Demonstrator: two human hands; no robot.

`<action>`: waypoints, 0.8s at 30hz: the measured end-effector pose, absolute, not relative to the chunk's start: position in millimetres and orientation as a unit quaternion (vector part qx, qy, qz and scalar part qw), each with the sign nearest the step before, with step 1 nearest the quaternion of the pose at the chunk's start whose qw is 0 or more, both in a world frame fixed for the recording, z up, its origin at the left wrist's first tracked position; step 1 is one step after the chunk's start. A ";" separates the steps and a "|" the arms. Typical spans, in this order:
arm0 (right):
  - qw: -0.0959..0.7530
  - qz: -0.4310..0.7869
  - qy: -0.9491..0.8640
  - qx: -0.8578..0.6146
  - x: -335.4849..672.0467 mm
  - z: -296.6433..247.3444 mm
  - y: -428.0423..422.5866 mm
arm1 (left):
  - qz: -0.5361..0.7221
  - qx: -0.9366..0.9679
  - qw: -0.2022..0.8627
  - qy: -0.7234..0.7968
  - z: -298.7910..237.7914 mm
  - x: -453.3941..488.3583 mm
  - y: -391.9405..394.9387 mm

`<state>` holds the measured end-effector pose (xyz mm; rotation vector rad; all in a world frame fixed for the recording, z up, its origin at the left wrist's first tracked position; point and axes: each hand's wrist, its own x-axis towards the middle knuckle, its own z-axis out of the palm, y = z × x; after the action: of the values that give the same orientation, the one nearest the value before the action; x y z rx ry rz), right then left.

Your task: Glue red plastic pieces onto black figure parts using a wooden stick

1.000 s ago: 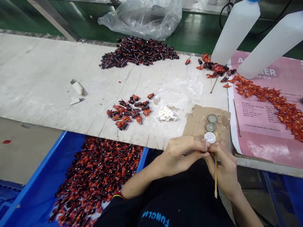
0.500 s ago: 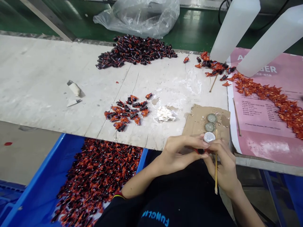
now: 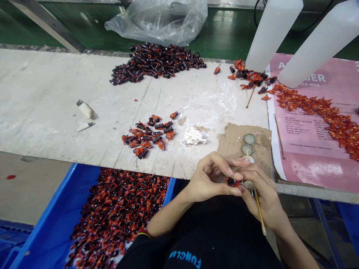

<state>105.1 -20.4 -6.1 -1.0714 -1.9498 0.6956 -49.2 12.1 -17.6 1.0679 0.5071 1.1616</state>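
Note:
A small black and orange-red plastic part [image 3: 231, 182] is pinched between the thumb and fingers of my left hand [image 3: 210, 177]. My right hand [image 3: 262, 192] is closed around a thin wooden stick [image 3: 259, 213], which slants past its fingers. The right fingertips also meet the part, or come very close to it. Just beyond the fingers, a white round cap [image 3: 249, 159] shows partly. Two bottle caps with pale contents [image 3: 249, 139] lie on a piece of brown cardboard [image 3: 232, 140].
Loose black and orange parts [image 3: 151, 134] and crumpled white tissue [image 3: 194, 135] lie on the white bench [image 3: 50, 97]. Behind is a dark heap [image 3: 159, 61]. Orange pieces [image 3: 316, 108] cover pink printed card near white bottles [image 3: 273, 33]. A blue bin [image 3: 46, 224] holds many parts.
The part has shifted slightly left and turned between the fingers. The wooden stick has tilted, its upper end moving left over the white cap. The view has shifted slightly.

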 end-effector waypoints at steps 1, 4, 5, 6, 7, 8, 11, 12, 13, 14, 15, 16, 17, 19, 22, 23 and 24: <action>0.393 0.268 -0.774 -0.419 104.9 -5.9 -21.1 | 0.513 0.476 0.679 0.223 -17.8 -48.8 11.6; 0.394 0.249 -0.780 -0.417 104.2 -5.4 -24.2 | 0.517 0.474 0.686 0.195 -18.7 -47.5 9.5; 0.396 0.245 -0.779 -0.419 103.9 -5.1 -25.2 | 0.519 0.469 0.690 0.186 -18.9 -47.2 8.9; 0.398 0.240 -0.779 -0.421 103.5 -4.8 -26.1 | 0.519 0.463 0.695 0.183 -19.3 -46.8 8.4; 0.398 0.234 -0.780 -0.422 103.3 -4.5 -26.8 | 0.516 0.455 0.701 0.187 -19.8 -46.4 8.1; 0.398 0.228 -0.782 -0.422 103.1 -4.0 -27.2 | 0.512 0.447 0.708 0.191 -20.6 -45.9 8.0; 0.398 0.209 -0.793 -0.411 102.9 -2.0 -27.1 | 0.519 0.410 0.732 0.160 -24.6 -43.7 8.6; 0.398 0.204 -0.798 -0.405 102.9 -1.3 -26.8 | 0.528 0.397 0.739 0.134 -26.1 -42.8 8.9; 0.396 0.200 -0.801 -0.402 102.7 -0.7 -26.4 | 0.536 0.384 0.744 0.106 -27.6 -42.0 9.1; 0.395 0.196 -0.802 -0.403 102.5 -0.3 -25.9 | 0.542 0.372 0.748 0.085 -28.8 -41.4 9.2; 0.392 0.192 -0.802 -0.407 102.2 -0.3 -25.3 | 0.545 0.363 0.752 0.074 -29.6 -41.0 9.2; 0.390 0.186 -0.802 -0.412 102.0 -0.7 -24.6 | 0.548 0.358 0.753 0.073 -29.9 -40.8 8.9; 0.389 0.178 -0.801 -0.418 101.9 -1.8 -23.7 | 0.550 0.356 0.751 0.084 -29.6 -41.1 8.5; 0.383 0.155 -0.806 -0.424 102.8 -5.6 -21.7 | 0.561 0.375 0.725 0.137 -27.3 -42.9 7.2; 0.367 0.089 -0.815 -0.439 108.5 -13.7 -18.9 | 0.588 0.455 0.614 0.265 -21.6 -48.6 5.3; 0.361 0.067 -0.816 -0.447 111.4 -16.3 -18.2 | 0.594 0.484 0.566 0.303 -19.9 -51.0 4.9; 0.356 0.047 -0.814 -0.456 114.6 -18.4 -17.5 | 0.597 0.510 0.523 0.332 -18.4 -53.3 4.7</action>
<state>114.6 -17.5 -18.4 -1.1793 -2.1035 0.1216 -53.3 4.7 -18.4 1.2221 0.7943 1.4302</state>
